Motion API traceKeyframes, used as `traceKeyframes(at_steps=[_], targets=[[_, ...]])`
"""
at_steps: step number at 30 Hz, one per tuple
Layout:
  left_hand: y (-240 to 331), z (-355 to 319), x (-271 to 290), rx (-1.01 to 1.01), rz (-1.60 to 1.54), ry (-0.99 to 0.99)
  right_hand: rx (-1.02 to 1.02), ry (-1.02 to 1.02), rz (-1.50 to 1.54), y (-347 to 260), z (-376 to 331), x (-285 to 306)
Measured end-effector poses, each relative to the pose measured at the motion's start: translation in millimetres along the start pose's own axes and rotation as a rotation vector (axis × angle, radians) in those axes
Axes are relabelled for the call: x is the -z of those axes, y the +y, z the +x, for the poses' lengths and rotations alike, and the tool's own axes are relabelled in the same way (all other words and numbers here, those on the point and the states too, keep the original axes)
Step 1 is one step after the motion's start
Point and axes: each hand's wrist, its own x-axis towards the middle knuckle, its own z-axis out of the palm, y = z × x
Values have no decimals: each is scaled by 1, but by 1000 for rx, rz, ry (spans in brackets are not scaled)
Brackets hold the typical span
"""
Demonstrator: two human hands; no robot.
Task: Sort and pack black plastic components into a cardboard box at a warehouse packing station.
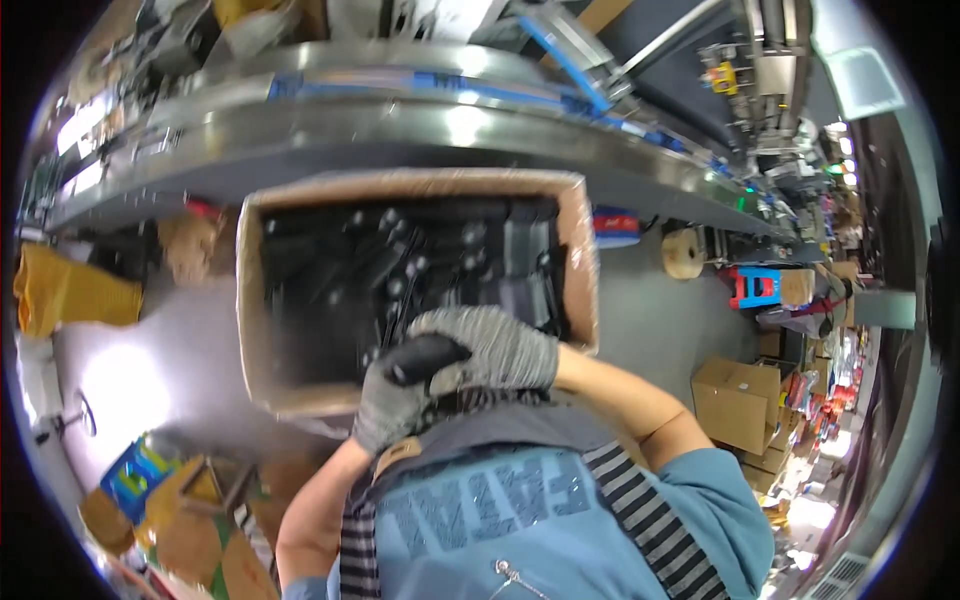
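Observation:
Both my hands wear grey knit gloves and meet close to my body, over the near edge of an open cardboard box (590, 290). Between them is a dark, rounded black object (428, 358), whose kind I cannot make out. My left hand (388, 408) is closed around its lower left side. From the right, my right hand (490, 345) wraps over it with bent fingers. Many black items with shiny round spots (400, 265) fill the box; blur hides their details. Along its right inside lie grey-black striped pieces (527, 245).
Beyond the box runs a curved metal conveyor edge (465, 125) with blue strips. On the floor to the right are a tape roll (683, 253), a blue-and-red stool (755, 288) and a cardboard box (735, 405). A yellow bag (75, 290) and flattened cartons (190, 540) lie left.

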Motion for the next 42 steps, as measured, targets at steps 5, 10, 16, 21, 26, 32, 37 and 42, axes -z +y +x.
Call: traceKeyframes(at_steps=[5,10,16,21,26,32,37,42], targets=[[-34,-8,14,22,84,-34,29,-72,-57,5,-2,-8],[-22,-1,14,-157,377,-174,-38,-53,-188,-8,-3,-4],[-10,13,-10,-58,-13,-4,184,135,-169,12,2,6],[70,97,-6,49,-798,-53,11,530,448,0,8,80],[104,163,-20,55,-826,127,-15,764,944,55,13,145],[94,155,-68,-195,-60,-22,205,602,175,48,5,165],[72,171,-119,-333,271,-118,346,324,-567,14,-18,184],[59,220,-139,-56,-300,-122,432,229,-702,15,-24,236]])
